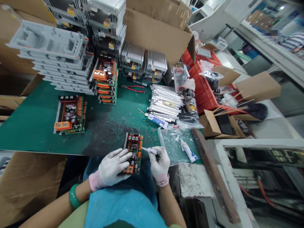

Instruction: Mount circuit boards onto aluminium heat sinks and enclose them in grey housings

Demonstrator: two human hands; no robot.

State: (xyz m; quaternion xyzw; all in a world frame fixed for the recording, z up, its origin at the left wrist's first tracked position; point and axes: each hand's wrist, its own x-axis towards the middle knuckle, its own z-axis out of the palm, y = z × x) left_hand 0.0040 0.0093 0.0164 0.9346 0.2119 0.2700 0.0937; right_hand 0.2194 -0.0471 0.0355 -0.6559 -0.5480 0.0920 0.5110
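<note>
My left hand [112,166], in a white glove with a pink cuff, lies over the left edge of a populated circuit board [134,153] and holds it on my lap. The board has black terminals at its far end and orange parts along its side. My right hand [160,163], also gloved, pinches a small white tube [150,150] whose thin nozzle points at the board's right edge. The nozzle looks very close to the board, but contact cannot be told. Part of the board is hidden under my left fingers.
A green mat [102,133] covers the bench, bearing stacked circuit boards [70,114], finned heat sinks [165,103], red-handled pliers [133,88] and a white adhesive tube [188,150]. Grey trays [47,53] stand at the back left. Red crates [201,84] and cardboard boxes [257,86] stand to the right.
</note>
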